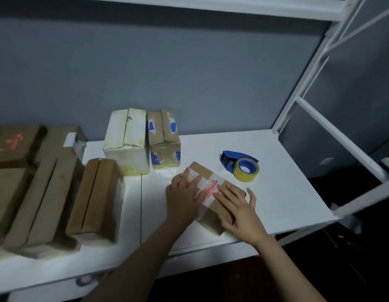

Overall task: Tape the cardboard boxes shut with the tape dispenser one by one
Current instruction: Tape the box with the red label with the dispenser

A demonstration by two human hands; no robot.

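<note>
Nearest to us, two bare forearms reach in from the bottom edge toward a small brown cardboard box (pixel 213 217) that lies slantwise on the white table (pixel 294 192), close to its front edge. We see the left hand (pixel 184 198) laid flat over the box's left part, fingers straight and close together, their tips on the pale tape strip (pixel 211 189) with red print that crosses the top. The right hand (pixel 239 211) lies flat on the box's right part, fingers straight and a little apart, thumb stretched out to the right; neither hand curls round anything. Just beyond the box to the right, apart from it, the blue tape dispenser (pixel 231 159) rests on the table with its yellow roll (pixel 251 171) facing us, untouched. To the left we find a brown box with an open seam (pixel 97 197) standing alone, and further left a crowded group of brown boxes (pixel 43 201), blurred at the picture's edge. Behind, a white box (pixel 126 142) and a brown box with blue patches (pixel 164 141) stand side by side, touching or nearly so, against the grey wall (pixel 189 73). A white shelf frame (pixel 320 68) rises at the right and crosses overhead.
</note>
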